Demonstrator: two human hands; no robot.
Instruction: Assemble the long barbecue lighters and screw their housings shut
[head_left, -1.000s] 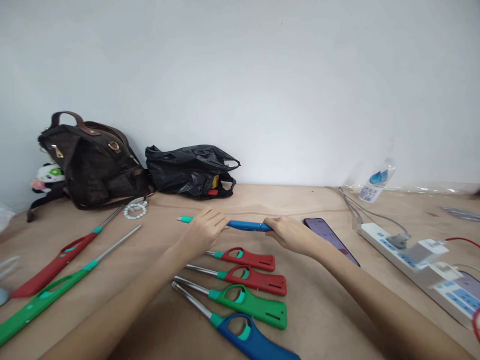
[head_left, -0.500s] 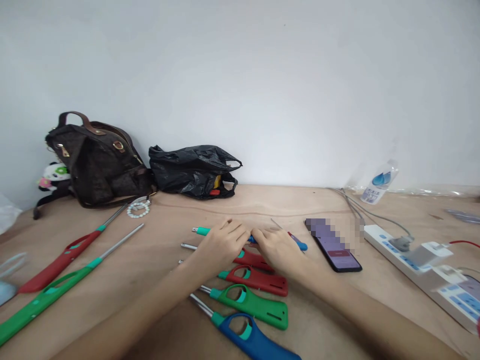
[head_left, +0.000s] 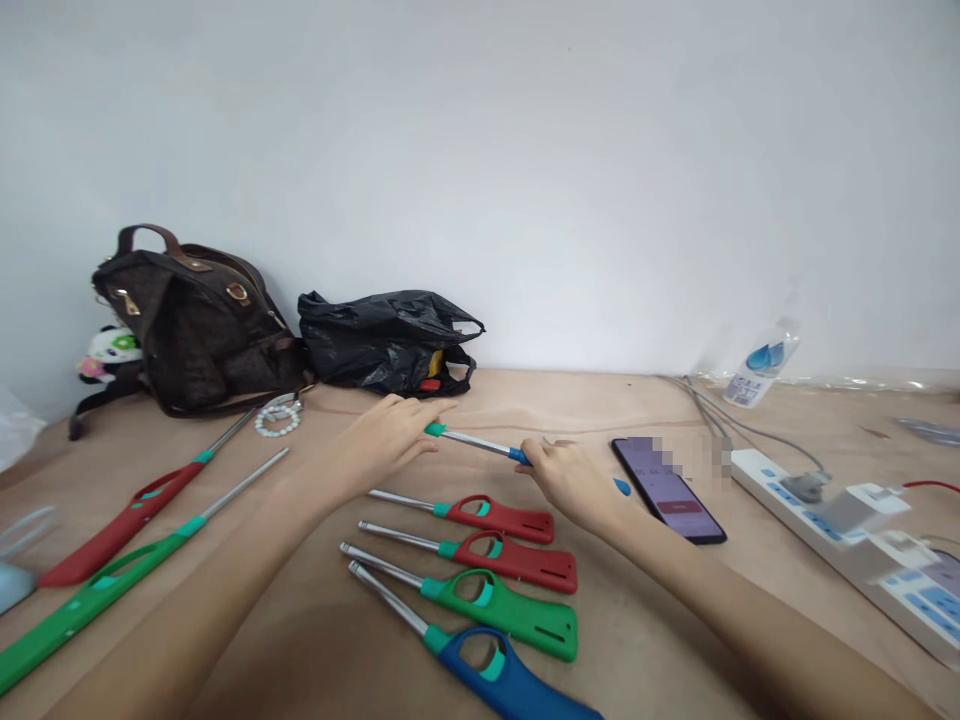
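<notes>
A metal rod (head_left: 480, 442) with a green end and a blue end spans the space between my hands. My left hand (head_left: 397, 435) is closed around its green end, some fingers stretched out. My right hand (head_left: 574, 480) grips the blue end, hiding whatever lies beyond. Below them several lighters lie side by side: a red one (head_left: 517, 522), another red one (head_left: 536, 568), a green one (head_left: 525, 615) and a blue one (head_left: 510, 680), metal tubes pointing left. A small blue tip (head_left: 622, 486) shows just right of my right hand.
Long red (head_left: 105, 540) and green (head_left: 97, 605) lighters lie at the left, near a bead bracelet (head_left: 277, 419). Behind are a dark backpack (head_left: 210, 340) and black plastic bag (head_left: 375, 340). A phone (head_left: 675, 500), power strip (head_left: 832, 540) and bottle (head_left: 761, 370) are at the right.
My left hand has moved left and up, away from my right hand. The metal rod between them now shows. The red lighters below are less covered.
</notes>
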